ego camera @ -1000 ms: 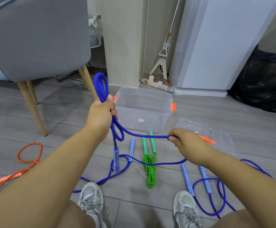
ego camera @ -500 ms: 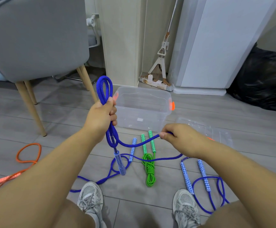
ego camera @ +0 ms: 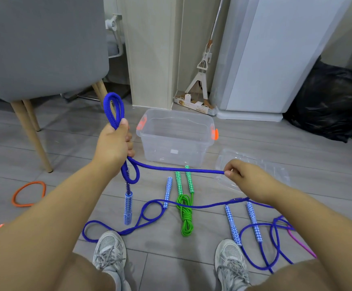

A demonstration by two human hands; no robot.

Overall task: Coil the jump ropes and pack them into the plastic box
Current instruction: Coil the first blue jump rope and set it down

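Left hand [ego camera: 113, 148] grips gathered loops of the blue rope [ego camera: 181, 169]. Right hand [ego camera: 247, 177] pinches the taut run, held above the floor in front of the plastic box [ego camera: 192, 143]. Rope judged light, limp and springy; best gripped firmly where the loops cross.

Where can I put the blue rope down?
Bare floor lies between the chair leg and the plastic box, and the box itself holds nothing. Between the box and the shoes it is crowded with the green rope and blue ropes.
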